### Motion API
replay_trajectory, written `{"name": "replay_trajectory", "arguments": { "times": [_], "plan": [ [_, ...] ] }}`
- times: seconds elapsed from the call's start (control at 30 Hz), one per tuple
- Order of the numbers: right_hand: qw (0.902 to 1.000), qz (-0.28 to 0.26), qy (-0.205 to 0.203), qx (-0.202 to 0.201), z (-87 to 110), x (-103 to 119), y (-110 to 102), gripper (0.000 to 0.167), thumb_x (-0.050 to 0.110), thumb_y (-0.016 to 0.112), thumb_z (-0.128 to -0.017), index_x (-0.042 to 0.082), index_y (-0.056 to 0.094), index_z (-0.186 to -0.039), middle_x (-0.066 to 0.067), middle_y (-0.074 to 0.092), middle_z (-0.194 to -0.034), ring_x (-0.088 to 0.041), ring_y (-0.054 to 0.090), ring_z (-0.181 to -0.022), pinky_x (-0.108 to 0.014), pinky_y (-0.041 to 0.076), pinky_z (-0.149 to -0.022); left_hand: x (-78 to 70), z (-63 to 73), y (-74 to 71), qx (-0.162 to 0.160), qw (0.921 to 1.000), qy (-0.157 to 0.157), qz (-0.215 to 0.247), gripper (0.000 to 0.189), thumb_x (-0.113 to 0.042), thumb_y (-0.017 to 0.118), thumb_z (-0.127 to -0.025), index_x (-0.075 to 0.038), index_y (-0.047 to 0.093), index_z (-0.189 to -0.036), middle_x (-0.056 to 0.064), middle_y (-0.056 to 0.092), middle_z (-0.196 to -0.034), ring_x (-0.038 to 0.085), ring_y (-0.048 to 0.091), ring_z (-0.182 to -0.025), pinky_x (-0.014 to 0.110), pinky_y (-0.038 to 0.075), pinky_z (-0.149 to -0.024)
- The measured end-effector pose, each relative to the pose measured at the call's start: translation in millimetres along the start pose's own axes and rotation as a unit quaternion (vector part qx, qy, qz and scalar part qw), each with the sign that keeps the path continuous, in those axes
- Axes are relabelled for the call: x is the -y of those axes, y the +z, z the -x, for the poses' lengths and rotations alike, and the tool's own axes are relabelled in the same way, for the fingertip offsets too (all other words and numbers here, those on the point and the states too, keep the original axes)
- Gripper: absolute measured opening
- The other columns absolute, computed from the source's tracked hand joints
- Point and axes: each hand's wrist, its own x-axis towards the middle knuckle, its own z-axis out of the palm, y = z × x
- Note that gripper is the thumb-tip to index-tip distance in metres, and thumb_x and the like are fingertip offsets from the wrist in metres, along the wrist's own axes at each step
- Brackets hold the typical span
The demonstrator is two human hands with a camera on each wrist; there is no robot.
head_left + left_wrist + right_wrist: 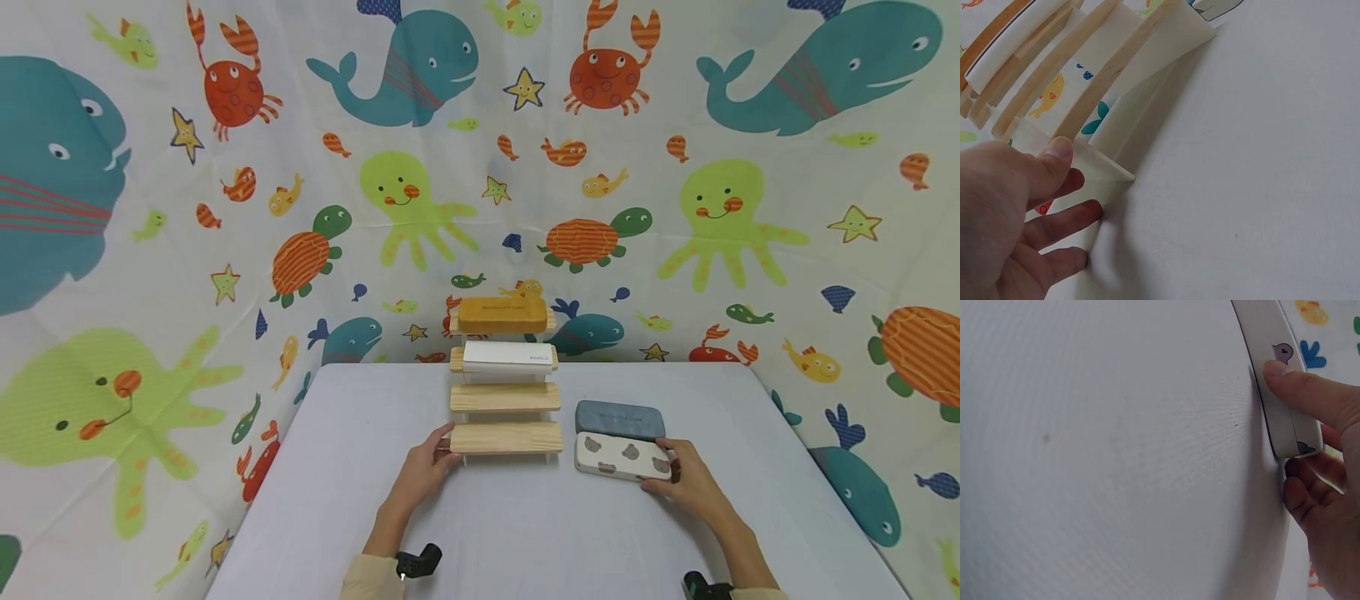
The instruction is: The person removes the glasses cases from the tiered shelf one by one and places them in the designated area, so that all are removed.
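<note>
A tiered wooden rack [506, 438] with several pale slats stands on the white table. My left hand [427, 468] holds the left end of its lowest slat, the thumb on the slat's end in the left wrist view and the other fingers spread below. A white glasses case [621, 457] with grey bear heads lies right of the rack. My right hand [686, 479] grips its right end, thumb on the near side [1280, 394]. Behind it, a blue-grey glasses case [619, 418] lies close against it. The two lower slats bear nothing.
On the rack's top slat rests a mustard-yellow case [502, 315], and on the slat below it a white case [507, 355]. A curtain [480, 242] printed with sea animals hangs behind and beside the white table [375, 408].
</note>
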Motion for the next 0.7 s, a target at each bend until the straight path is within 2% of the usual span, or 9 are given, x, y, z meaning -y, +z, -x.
{"name": "replay_trajectory", "arguments": {
  "times": [0.1,0.27,0.37,0.53,0.7],
  "plan": [
    [1.0,0.001,-0.004,-0.001,-0.5,0.4,-0.7,0.088,0.031,0.089,-0.074,-0.003,0.043,-0.141,-0.025,0.044,-0.134,-0.018,0.051,-0.089,-0.018,0.044,-0.066,-0.5,0.3,-0.3,0.002,1.0,0.006,0.005,0.058,-0.009,0.07,-0.093,-0.007,0.048,-0.146,0.019,0.07,-0.124,0.029,0.073,-0.105,0.04,0.059,-0.09],
    [0.9998,0.01,-0.014,-0.01,-2.1,5.7,-4.6,0.088,0.036,0.088,-0.075,-0.001,0.044,-0.14,-0.023,0.043,-0.134,-0.021,0.049,-0.091,-0.02,0.041,-0.066,-0.9,0.1,-0.5,0.009,0.9997,-0.002,0.021,0.06,-0.008,0.069,-0.093,-0.007,0.046,-0.148,0.022,0.061,-0.138,0.031,0.072,-0.11,0.037,0.059,-0.09],
    [0.9996,0.018,-0.018,-0.011,-3.0,9.0,-6.8,0.088,0.041,0.087,-0.076,0.001,0.044,-0.141,-0.022,0.043,-0.135,-0.022,0.049,-0.093,-0.02,0.041,-0.067,-0.7,-0.4,0.1,0.007,0.9995,-0.012,0.028,0.06,-0.009,0.07,-0.093,-0.009,0.046,-0.148,0.021,0.059,-0.14,0.03,0.071,-0.111,0.036,0.059,-0.091],
    [0.9996,0.02,-0.017,-0.005,-4.0,14.1,-9.9,0.087,0.043,0.085,-0.078,0.002,0.044,-0.142,-0.021,0.043,-0.137,-0.022,0.049,-0.095,-0.021,0.042,-0.066,-0.6,-0.9,1.1,0.001,0.9997,-0.015,0.017,0.061,-0.013,0.071,-0.093,-0.009,0.047,-0.148,0.019,0.064,-0.135,0.029,0.072,-0.108,0.04,0.059,-0.089],
    [0.9995,0.027,-0.016,-0.005,-4.8,20.5,-11.3,0.084,0.043,0.083,-0.08,0.003,0.044,-0.143,-0.021,0.042,-0.136,-0.023,0.049,-0.095,-0.02,0.041,-0.065,0.2,-2.3,3.0,-0.005,0.9999,-0.007,0.012,0.062,-0.016,0.07,-0.094,-0.007,0.045,-0.15,0.015,0.053,-0.15,0.03,0.069,-0.116,0.043,0.056,-0.096]
  ]
}}
